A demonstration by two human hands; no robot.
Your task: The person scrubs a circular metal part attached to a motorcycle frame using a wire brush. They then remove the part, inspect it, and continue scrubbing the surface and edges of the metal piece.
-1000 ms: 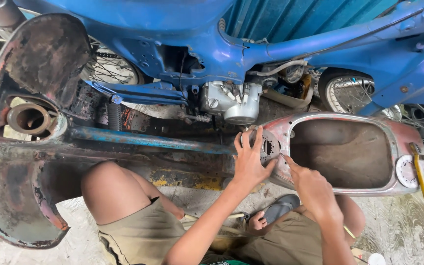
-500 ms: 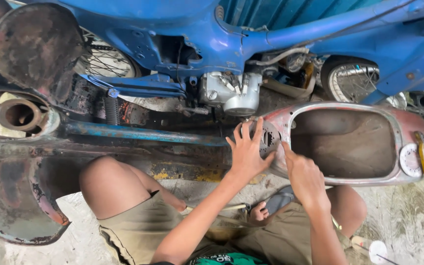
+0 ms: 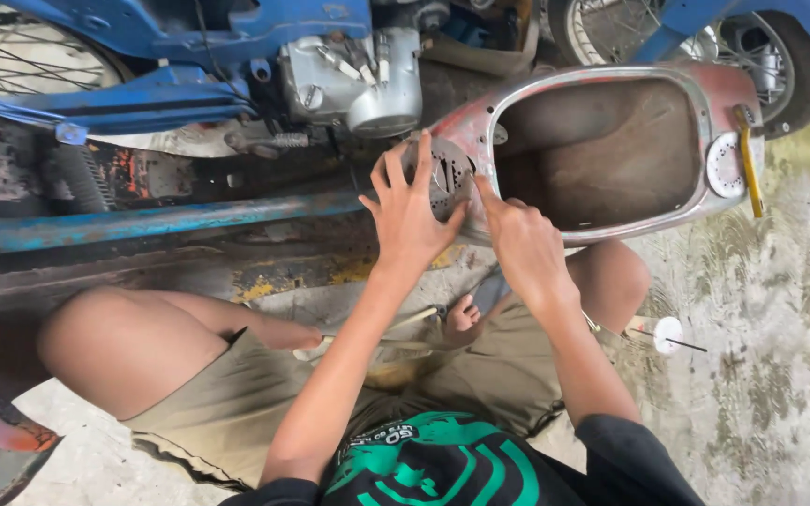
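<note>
Left hand (image 3: 412, 211) lies spread flat, fingers released, on the round perforated disc (image 3: 442, 178) at the reddish scooter shell's (image 3: 611, 225) near end. Right hand (image 3: 517, 239) presses beside the disc, fingers curled, grasping nothing visible.

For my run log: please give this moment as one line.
left hand: spread on round perforated disc | right hand: touching red shell rim

Both hands (image 3: 414, 211) on perforated disc (image 3: 442, 178) at shell's (image 3: 705, 211) left end; engine (image 3: 358, 80) behind; washer (image 3: 667, 334) right of knee.
</note>
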